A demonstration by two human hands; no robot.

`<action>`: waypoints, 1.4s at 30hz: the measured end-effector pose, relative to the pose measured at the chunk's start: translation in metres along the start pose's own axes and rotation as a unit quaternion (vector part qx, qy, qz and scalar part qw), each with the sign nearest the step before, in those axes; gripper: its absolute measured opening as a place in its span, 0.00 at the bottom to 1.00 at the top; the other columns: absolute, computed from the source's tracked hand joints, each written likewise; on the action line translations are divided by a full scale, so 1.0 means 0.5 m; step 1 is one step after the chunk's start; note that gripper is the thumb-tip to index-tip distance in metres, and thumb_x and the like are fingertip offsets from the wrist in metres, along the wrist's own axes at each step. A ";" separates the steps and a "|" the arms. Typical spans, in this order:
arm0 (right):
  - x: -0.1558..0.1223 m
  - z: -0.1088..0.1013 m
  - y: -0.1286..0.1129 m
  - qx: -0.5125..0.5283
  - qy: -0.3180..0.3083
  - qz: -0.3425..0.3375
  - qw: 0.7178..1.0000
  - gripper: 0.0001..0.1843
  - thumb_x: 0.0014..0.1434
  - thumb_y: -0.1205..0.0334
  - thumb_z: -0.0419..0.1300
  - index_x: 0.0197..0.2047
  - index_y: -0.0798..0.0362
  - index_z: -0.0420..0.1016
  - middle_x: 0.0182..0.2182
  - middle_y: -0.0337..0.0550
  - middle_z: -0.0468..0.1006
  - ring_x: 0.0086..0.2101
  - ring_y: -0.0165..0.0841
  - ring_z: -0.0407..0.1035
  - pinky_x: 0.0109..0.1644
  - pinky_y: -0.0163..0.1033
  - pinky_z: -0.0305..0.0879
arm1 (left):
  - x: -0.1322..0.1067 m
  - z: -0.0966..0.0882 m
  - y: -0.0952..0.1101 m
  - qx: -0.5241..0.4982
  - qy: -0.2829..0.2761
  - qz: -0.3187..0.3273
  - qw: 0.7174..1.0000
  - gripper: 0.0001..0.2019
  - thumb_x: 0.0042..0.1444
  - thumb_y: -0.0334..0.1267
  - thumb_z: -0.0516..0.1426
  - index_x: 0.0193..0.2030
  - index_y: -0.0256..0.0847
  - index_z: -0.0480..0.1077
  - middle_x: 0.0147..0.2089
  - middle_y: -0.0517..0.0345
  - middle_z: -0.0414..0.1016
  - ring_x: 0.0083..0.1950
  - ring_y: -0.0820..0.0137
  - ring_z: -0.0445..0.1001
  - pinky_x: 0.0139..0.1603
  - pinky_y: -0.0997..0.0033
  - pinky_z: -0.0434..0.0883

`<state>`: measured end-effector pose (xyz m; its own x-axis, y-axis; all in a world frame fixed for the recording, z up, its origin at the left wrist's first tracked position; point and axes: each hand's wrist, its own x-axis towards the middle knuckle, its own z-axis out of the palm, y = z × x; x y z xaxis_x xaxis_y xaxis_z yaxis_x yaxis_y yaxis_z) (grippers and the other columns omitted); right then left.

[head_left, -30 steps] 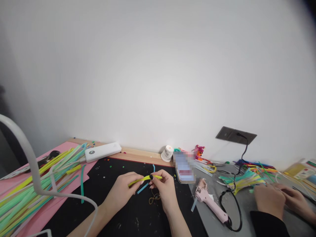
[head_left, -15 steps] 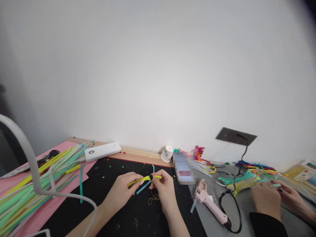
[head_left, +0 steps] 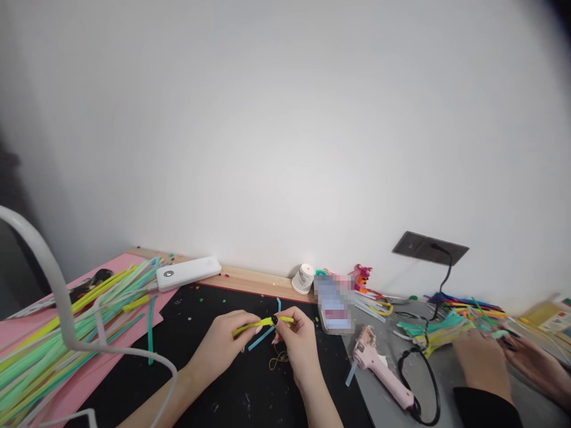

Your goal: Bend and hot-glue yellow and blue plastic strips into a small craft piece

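On my feed, left to right: my left hand [head_left: 226,337] has thumb and fingers pinched shut on a slim, bright-yellow, fuzzy-looking strip [head_left: 266,321], which leaves them toward two o'clock. Long axis runs roughly nine-to-three, slightly bowed; a narrow light-blue strip [head_left: 261,340] shows near seven. My right hand [head_left: 300,340] pinches it too, yellow end toward three. Neither's nearer; both touch it.
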<state>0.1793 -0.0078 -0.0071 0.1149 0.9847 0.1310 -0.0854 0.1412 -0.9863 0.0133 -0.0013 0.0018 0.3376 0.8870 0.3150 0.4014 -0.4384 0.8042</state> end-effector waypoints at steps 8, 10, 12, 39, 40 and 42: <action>0.001 0.000 0.001 0.007 -0.007 -0.004 1.000 0.03 0.49 0.66 0.60 0.30 0.54 0.71 0.16 0.31 0.69 0.16 0.25 0.64 0.22 0.29 0.60 | -0.002 -0.002 0.003 0.022 -0.005 0.016 1.000 0.11 0.58 0.37 0.51 0.35 0.41 0.75 0.29 0.61 0.73 0.26 0.74 0.68 0.31 0.78 0.65; 0.000 0.001 -0.001 0.009 -0.009 -0.001 1.000 0.03 0.49 0.66 0.61 0.30 0.54 0.71 0.18 0.32 0.71 0.17 0.25 0.64 0.22 0.30 0.61 | -0.002 -0.001 0.001 0.019 -0.008 0.012 1.000 0.12 0.58 0.37 0.50 0.35 0.41 0.75 0.29 0.61 0.74 0.25 0.75 0.68 0.30 0.78 0.64; 0.000 0.001 -0.003 0.011 -0.013 0.003 1.000 0.03 0.49 0.65 0.61 0.30 0.54 0.71 0.19 0.33 0.72 0.17 0.25 0.65 0.23 0.30 0.62 | -0.002 0.000 -0.003 0.013 -0.012 0.009 1.000 0.12 0.58 0.38 0.50 0.35 0.41 0.75 0.29 0.61 0.74 0.23 0.76 0.68 0.29 0.79 0.65; -0.012 0.013 -0.016 0.070 -0.062 0.023 0.995 0.03 0.49 0.64 0.62 0.30 0.54 0.75 0.19 0.35 0.73 0.19 0.28 0.66 0.26 0.34 0.65 | -0.001 -0.004 0.014 -0.056 -0.045 -0.023 0.997 0.14 0.57 0.44 0.51 0.36 0.38 0.75 0.32 0.58 0.74 0.21 0.76 0.67 0.26 0.77 0.66; -0.011 0.013 -0.016 0.071 -0.061 0.023 0.995 0.03 0.49 0.64 0.62 0.30 0.54 0.75 0.19 0.35 0.73 0.19 0.28 0.66 0.26 0.34 0.65 | -0.001 -0.004 0.013 -0.058 -0.045 -0.024 0.997 0.14 0.57 0.44 0.51 0.36 0.38 0.75 0.32 0.58 0.74 0.21 0.76 0.67 0.25 0.77 0.66; -0.011 0.011 -0.014 0.071 -0.059 0.023 0.995 0.03 0.50 0.64 0.62 0.30 0.54 0.75 0.20 0.36 0.74 0.19 0.28 0.66 0.26 0.34 0.64 | -0.001 -0.003 0.011 -0.059 -0.047 -0.023 0.997 0.14 0.58 0.43 0.50 0.35 0.38 0.75 0.33 0.58 0.74 0.21 0.76 0.67 0.25 0.77 0.66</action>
<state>0.1738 -0.0134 -0.0001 -0.0089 0.9944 0.1057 -0.2270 0.1009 -0.9687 0.0143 -0.0037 0.0067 0.4025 0.8855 0.2322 0.3163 -0.3725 0.8725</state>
